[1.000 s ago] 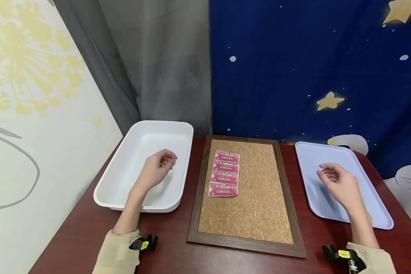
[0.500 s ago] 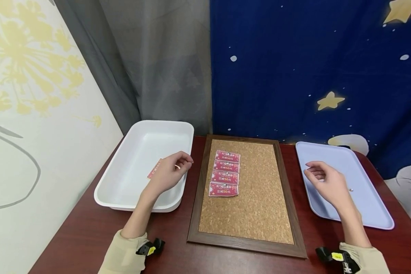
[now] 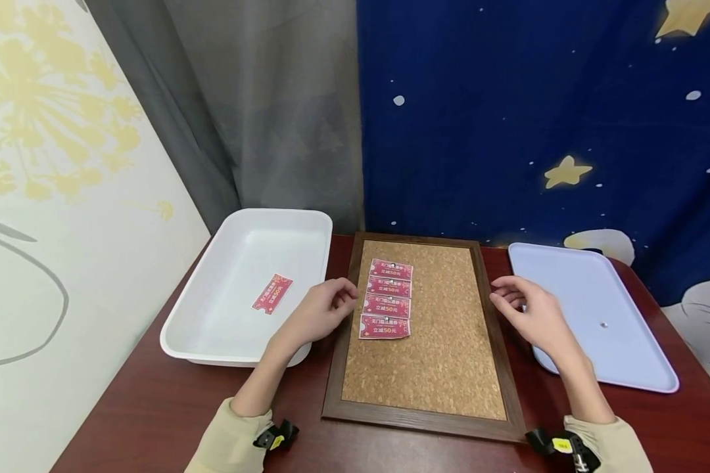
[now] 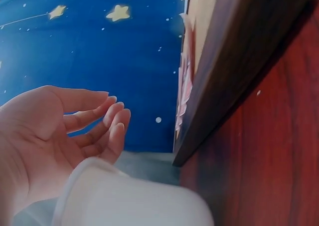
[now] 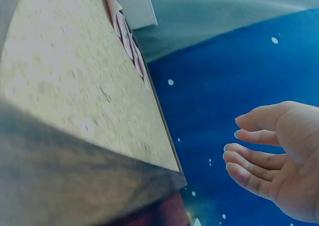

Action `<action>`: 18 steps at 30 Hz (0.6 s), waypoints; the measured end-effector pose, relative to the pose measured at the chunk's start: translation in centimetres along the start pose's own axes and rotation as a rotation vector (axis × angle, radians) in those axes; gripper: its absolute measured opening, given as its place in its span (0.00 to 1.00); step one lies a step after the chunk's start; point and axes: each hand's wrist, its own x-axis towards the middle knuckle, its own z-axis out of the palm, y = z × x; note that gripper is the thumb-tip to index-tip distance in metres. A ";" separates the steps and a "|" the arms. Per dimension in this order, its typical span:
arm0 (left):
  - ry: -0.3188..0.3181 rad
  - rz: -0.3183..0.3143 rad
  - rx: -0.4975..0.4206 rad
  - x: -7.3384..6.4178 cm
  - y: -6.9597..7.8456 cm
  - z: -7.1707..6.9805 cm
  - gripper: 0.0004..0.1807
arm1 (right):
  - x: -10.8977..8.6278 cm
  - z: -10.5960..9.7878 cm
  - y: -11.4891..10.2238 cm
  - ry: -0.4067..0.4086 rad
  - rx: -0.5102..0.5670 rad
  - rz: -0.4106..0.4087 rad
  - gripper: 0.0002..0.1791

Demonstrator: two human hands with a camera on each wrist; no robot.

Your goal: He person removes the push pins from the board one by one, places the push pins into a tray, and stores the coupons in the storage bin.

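Observation:
My left hand (image 3: 322, 310) hovers between the white basin and the corkboard's left edge, fingers loosely curled. In the left wrist view nothing shows between its fingers (image 4: 112, 136). Above the right side of the board's frame, my right hand (image 3: 532, 312) is likewise relaxed and holds nothing; its fingers (image 5: 249, 176) are apart from the thumb. Several red coupons (image 3: 384, 305) are pinned in a column on the left half of the corkboard (image 3: 444, 341). One loose red coupon (image 3: 272, 293) lies tilted in the white basin (image 3: 219, 322). A small pushpin (image 3: 604, 325) lies on the pale blue tray (image 3: 621, 355).
A dark wooden frame (image 3: 426, 422) borders the corkboard. All three, basin, board and tray, stand on a dark red table (image 3: 136, 407). Grey and blue curtains (image 3: 461, 131) hang behind, and a white patterned wall (image 3: 94, 263) is at the left.
My left hand has moved right from over the basin, uncovering the loose coupon. My right hand has moved left from over the tray towards the board, so the pushpin shows.

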 end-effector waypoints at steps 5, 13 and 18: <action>-0.035 -0.001 0.021 0.6 0.0 1.0 0.07 | 0.3 1.0 -0.8 -0.015 0.012 -0.026 0.10; -0.088 -0.037 0.039 1.3 -0.2 2.6 0.07 | 0.8 2.9 -2.2 -0.061 0.045 -0.065 0.11; -0.115 -0.069 0.078 1.6 -0.3 3.4 0.06 | 0.9 4.1 -2.8 -0.091 0.067 -0.058 0.11</action>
